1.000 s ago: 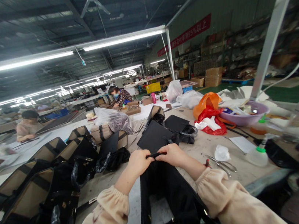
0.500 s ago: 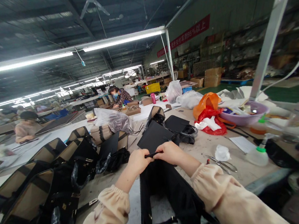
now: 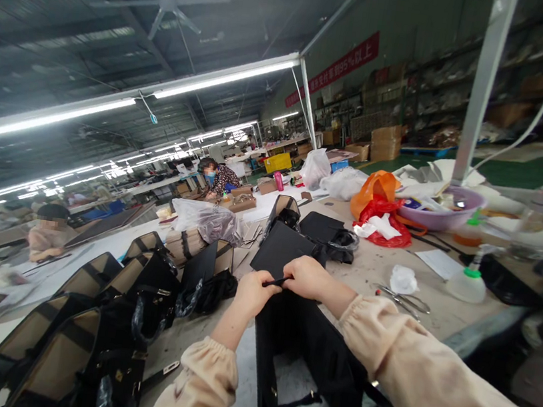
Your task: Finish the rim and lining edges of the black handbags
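Below my hands, at the table's front edge, lies a black bag (image 3: 331,353) with straps and small metal fittings. My left hand (image 3: 253,293) pinches a narrow black strip at its far edge. Right beside it, my right hand (image 3: 305,277) grips the same strip with closed fingers. Whether the strip is the bag's rim or a strap I cannot tell. Just beyond my hands rests a flat black panel (image 3: 282,245), part of another bag.
On the left stand several black bags (image 3: 81,332) with tan linings. To the right are scissors (image 3: 404,301), a green-capped bottle (image 3: 467,283), a red plastic bag (image 3: 389,230) and a purple basin (image 3: 442,214). A metal post (image 3: 482,91) rises behind them. Co-workers sit farther off.
Both hands keep their grip on the black strip with hardly any movement. The right forearm has shifted slightly left, and the view has moved a little.
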Motion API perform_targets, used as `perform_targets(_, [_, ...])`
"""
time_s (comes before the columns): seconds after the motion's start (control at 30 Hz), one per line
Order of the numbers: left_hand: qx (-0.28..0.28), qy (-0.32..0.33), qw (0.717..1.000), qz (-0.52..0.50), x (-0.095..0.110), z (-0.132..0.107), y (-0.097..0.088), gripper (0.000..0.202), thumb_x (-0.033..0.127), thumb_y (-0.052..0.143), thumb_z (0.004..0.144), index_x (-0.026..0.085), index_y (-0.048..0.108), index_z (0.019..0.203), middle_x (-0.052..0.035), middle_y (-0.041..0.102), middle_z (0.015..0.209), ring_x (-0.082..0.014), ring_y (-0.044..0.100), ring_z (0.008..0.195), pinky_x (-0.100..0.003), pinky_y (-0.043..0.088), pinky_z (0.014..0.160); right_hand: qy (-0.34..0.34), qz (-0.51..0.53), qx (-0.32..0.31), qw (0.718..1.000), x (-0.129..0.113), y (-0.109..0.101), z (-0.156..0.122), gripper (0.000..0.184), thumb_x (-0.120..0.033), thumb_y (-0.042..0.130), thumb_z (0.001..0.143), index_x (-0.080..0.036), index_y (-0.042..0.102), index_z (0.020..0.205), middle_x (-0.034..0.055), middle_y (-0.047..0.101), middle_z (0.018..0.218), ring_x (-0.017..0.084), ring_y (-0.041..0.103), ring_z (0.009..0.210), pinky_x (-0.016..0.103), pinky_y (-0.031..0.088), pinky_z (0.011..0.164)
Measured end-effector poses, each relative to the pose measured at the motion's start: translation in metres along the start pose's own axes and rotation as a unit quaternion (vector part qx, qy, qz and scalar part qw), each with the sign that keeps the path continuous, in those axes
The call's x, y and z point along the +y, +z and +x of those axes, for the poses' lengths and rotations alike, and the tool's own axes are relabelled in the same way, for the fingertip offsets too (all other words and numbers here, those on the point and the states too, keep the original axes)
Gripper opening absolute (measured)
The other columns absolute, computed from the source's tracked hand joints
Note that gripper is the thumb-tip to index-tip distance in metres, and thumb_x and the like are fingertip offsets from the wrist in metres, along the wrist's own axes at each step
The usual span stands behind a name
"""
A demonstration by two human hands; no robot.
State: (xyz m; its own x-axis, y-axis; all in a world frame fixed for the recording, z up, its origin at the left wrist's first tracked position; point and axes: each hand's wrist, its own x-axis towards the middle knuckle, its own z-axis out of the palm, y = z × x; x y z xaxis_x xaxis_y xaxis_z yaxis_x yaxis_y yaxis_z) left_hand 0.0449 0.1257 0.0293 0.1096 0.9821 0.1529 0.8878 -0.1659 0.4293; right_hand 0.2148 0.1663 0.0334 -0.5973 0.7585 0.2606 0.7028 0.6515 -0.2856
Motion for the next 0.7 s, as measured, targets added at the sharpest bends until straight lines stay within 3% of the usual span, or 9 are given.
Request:
perform_targets(0.1, [-0.005, 0.040, 0.998, -0.055, -0.001, -0.001, 0.001, 0.017, 0.030, 0.058, 0.079, 0.021, 0.070, 0.087, 0.0010, 0.070, 0.083, -0.0129, 0.059, 0.075, -0.022, 0.040, 0.067, -0.004, -0.002, 0.002, 1.000, 0.000, 0.000, -0.001, 0.017, -0.027, 0.057, 0.070, -0.022, 0.072, 0.075, 0.0029, 0.071, 0.074, 0.017, 0.063, 0.072, 0.024, 0.039, 0.061])
perform_targets(0.3, [0.007, 0.028, 1.000, 0.008, 0.004, 0.001, 0.002, 0.012, 0.025, 0.058, 0.077, 0.019, 0.067, 0.072, 0.0027, 0.062, 0.065, -0.0114, 0.053, 0.064, -0.022, 0.034, 0.057, -0.006, 0.002, -0.003, 1.000, 0.003, -0.001, -0.004, 0.020, -0.031, 0.059, 0.071, -0.022, 0.073, 0.081, 0.0027, 0.071, 0.075, 0.017, 0.063, 0.070, 0.023, 0.039, 0.058])
perform_targets(0.47, [0.020, 0.028, 0.999, 0.005, 0.003, 0.002, 0.004, 0.011, 0.024, 0.058, 0.076, 0.018, 0.063, 0.067, 0.0041, 0.057, 0.062, -0.0104, 0.050, 0.062, -0.021, 0.032, 0.057, -0.029, 0.010, -0.011, 0.999, 0.008, -0.002, -0.006, 0.025, -0.034, 0.052, 0.079, -0.026, 0.072, 0.091, -0.0003, 0.072, 0.084, 0.014, 0.064, 0.074, 0.020, 0.040, 0.061])
perform_targets(0.7, [0.031, 0.015, 0.999, -0.006, 0.005, 0.004, 0.009, 0.011, 0.025, 0.062, 0.074, 0.018, 0.063, 0.065, 0.0038, 0.058, 0.060, -0.0109, 0.052, 0.062, -0.021, 0.032, 0.056, -0.021, -0.031, 0.005, 0.999, -0.005, -0.005, -0.003, 0.025, -0.021, 0.050, 0.073, -0.019, 0.074, 0.082, 0.0089, 0.072, 0.084, 0.023, 0.064, 0.082, 0.028, 0.043, 0.072])
